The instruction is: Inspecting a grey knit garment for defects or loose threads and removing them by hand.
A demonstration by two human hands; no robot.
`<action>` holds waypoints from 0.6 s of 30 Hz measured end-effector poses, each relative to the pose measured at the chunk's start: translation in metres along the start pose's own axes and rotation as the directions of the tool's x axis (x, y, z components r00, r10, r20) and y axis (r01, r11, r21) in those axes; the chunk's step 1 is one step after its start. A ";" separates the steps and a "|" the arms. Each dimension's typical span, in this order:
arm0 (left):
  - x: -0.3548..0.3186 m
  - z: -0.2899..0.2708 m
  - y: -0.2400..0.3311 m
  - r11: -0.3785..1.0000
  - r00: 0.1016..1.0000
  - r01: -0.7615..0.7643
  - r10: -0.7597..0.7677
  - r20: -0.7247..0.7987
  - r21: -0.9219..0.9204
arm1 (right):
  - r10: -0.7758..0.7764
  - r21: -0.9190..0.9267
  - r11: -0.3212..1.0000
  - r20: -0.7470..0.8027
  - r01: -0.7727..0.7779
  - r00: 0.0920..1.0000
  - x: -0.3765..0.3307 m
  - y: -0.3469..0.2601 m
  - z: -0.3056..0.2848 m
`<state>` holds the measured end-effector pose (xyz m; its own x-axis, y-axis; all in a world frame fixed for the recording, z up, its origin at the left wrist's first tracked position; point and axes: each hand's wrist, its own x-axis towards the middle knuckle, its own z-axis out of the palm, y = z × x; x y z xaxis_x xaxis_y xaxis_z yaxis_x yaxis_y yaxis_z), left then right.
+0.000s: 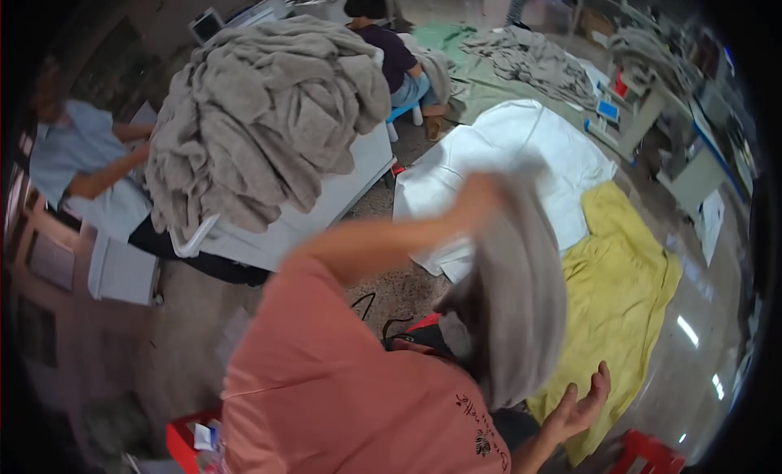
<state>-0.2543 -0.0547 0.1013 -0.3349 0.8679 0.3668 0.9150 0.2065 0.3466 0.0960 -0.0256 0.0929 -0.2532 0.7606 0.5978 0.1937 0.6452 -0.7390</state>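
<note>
My left hand [482,199] is raised in front of me, smeared by motion, and grips the upper end of a grey cloth [521,303]. The cloth hangs in a long curved fold beside my body, blurred at its top. Lower and to the right, my right hand [580,402] is open with the fingers spread, palm turned up, holding nothing. It is over a yellow cloth [623,287] spread out on the floor. Beyond the grey cloth lies a large white sheet [505,148].
A big heap of grey cloth [269,116] covers a white table [326,205] at left, with a person [90,160] beside it. Another person [391,54] sits behind. More grey cloth [538,63] lies far right, near machines [700,164]. Red stools [648,454] stand close to me.
</note>
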 end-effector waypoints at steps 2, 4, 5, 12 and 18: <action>0.015 -0.133 -0.145 0.841 0.930 0.353 -0.266 -0.254 0.411 | 0.323 0.116 0.930 0.195 -0.349 0.926 -0.012 0.033 -0.010; 0.021 -0.272 -0.078 0.799 0.318 0.265 -0.601 -0.734 -0.539 | 0.396 0.061 0.904 0.257 -0.423 0.882 -0.021 0.039 0.004; -0.008 -0.372 -0.160 0.710 0.409 0.679 -0.153 -0.900 0.187 | 0.449 0.028 0.870 0.368 -0.492 0.814 -0.026 0.039 0.014; -0.059 -0.481 -0.181 0.530 -0.245 0.798 -0.146 -0.958 -0.285 | 0.292 -0.135 0.956 0.480 -0.259 0.827 -0.044 0.040 0.048; 0.004 -0.155 -0.133 0.866 0.617 0.233 -0.484 -0.620 -0.443 | 0.336 -0.384 0.912 0.494 -0.145 0.802 -0.073 0.052 0.035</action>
<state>-0.4117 -0.1490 0.1906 -0.7891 0.1554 0.5943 0.6141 0.1812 0.7681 0.0913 -0.0503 -0.0001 -0.6061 0.7916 0.0776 0.5778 0.5053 -0.6410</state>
